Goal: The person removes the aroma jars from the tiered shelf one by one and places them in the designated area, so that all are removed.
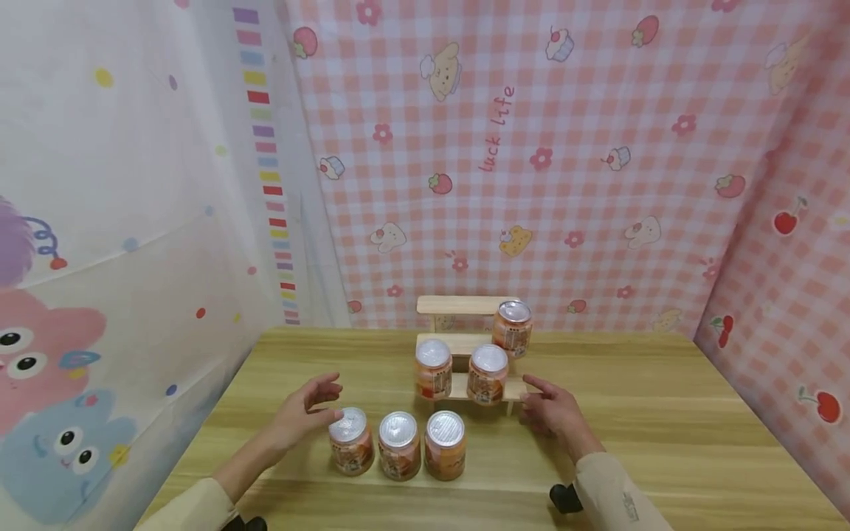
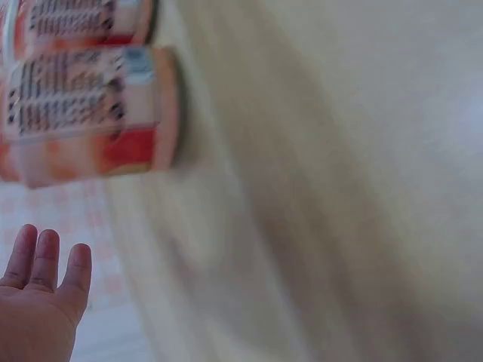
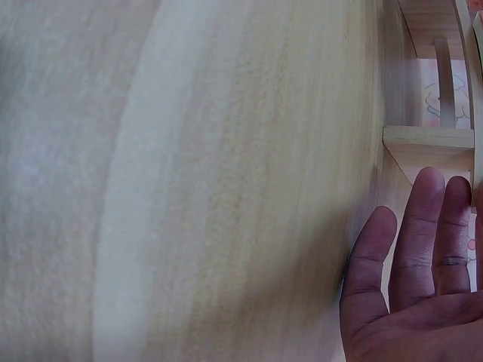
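My left hand, fingers loosely spread, is beside the leftmost of three orange-labelled cans with silver lids, a can on the table; whether the thumb touches its lid I cannot tell. A middle can and a right can complete that row. Behind them stands a small stepped wooden rack. On its lowest step are a left can and another can; a further can is higher up at the right. My right hand holds nothing, its fingers extended at the rack's right end.
The wood-grain table reaches back to a pink checked cloth. A white patterned cloth hangs at the left, and another checked cloth at the right.
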A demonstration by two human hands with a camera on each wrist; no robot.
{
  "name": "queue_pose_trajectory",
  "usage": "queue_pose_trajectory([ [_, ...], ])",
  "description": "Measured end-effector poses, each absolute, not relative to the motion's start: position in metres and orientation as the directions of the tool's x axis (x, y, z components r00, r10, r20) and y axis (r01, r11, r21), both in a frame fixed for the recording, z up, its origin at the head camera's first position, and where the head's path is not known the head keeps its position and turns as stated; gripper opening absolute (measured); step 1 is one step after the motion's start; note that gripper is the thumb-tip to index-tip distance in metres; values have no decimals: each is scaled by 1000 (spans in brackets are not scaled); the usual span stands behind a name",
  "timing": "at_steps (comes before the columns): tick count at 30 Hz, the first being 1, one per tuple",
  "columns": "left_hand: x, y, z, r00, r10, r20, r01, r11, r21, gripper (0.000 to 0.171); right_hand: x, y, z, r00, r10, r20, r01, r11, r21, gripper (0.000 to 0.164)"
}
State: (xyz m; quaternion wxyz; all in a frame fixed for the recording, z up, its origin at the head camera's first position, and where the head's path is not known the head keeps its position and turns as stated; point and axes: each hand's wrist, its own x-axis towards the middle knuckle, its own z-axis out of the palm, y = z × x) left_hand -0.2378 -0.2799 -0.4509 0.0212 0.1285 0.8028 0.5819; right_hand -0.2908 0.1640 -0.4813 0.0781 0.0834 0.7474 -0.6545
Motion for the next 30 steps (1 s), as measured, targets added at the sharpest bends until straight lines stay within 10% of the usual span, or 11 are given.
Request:
queue_pose_trajectory([
  [17, -348, -223, -342, -975, 193, 113, 164, 270, 949, 71, -291, 166, -483, -984, 23, -179, 180, 145, -973, 51],
  [30, -397, -175, -346, -981, 181, -65, -10, 290, 957, 72, -302, 186, -443, -995, 18, -102, 104, 230, -968, 53],
])
